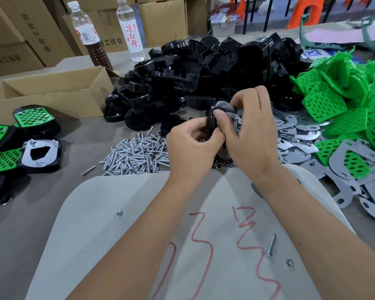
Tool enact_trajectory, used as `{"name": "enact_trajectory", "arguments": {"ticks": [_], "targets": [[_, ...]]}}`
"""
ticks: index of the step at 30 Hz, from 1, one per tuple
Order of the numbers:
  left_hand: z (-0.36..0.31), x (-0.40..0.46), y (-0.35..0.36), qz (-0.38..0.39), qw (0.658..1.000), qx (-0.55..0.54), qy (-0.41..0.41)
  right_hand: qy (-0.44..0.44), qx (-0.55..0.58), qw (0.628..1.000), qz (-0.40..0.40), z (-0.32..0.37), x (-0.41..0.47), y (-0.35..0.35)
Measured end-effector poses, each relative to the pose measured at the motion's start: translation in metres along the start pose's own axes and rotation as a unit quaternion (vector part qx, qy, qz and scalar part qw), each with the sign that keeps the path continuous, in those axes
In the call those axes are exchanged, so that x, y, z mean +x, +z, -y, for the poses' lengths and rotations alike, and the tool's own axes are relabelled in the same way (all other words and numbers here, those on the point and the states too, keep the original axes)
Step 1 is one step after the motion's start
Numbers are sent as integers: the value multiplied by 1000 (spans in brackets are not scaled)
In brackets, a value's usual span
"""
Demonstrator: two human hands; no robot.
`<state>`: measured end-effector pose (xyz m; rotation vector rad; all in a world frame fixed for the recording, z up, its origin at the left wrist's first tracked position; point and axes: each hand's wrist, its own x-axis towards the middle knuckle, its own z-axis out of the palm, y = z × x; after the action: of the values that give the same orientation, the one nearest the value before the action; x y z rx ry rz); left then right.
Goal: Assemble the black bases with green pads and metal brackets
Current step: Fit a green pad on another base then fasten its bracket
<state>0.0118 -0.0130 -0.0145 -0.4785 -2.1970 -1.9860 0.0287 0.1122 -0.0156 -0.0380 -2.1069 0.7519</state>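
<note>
we are partway through a long batch, with one unit in work above the tabletop [85, 191]. our left hand [193, 144] has its fingers curled round a black base [212, 118] held on edge, thumb pressed against its face, while our right hand [253, 131] pinches at the metal bracket [230, 120] lying against that base; both hands are closed on the piece, though what the right fingertips hold, perhaps a screw or nut, is too small to tell. we judge this as the fastening step for this unit. at 9 o'clock from the hands lie the finished assemblies [20, 144], a handful only, most green side up and one turned to show its bracket and screws. an open cardboard box [52, 94] sits at 10 o'clock. what remains looks far larger: a big heap of black bases [193, 76] at 12 o'clock, a pile of green pads [344, 100] at 2 o'clock, loose metal brackets [301, 135] at 3 o'clock, just beside the right hand, and a mound of screws [136, 152] at 8 o'clock, touching nothing finished. a pale board [117, 245] with red marks lies under our forearms at 6 o'clock, with a stray screw [271, 245] on it. so the task is barely begun by stock count, and many more units are left.
</note>
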Motion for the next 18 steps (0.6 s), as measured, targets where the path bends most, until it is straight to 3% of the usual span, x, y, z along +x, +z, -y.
{"name": "enact_trajectory", "arguments": {"ticks": [4, 9, 18], "targets": [[1, 1, 1, -4, 1000, 15, 9, 37, -3, 999, -33, 1, 2, 2], [0, 0, 0, -9, 1000, -1, 4, 11, 82, 997, 9, -2, -1, -6], [1, 1, 0, -4, 1000, 10, 12, 8, 66, 998, -6, 0, 3, -3]]}}
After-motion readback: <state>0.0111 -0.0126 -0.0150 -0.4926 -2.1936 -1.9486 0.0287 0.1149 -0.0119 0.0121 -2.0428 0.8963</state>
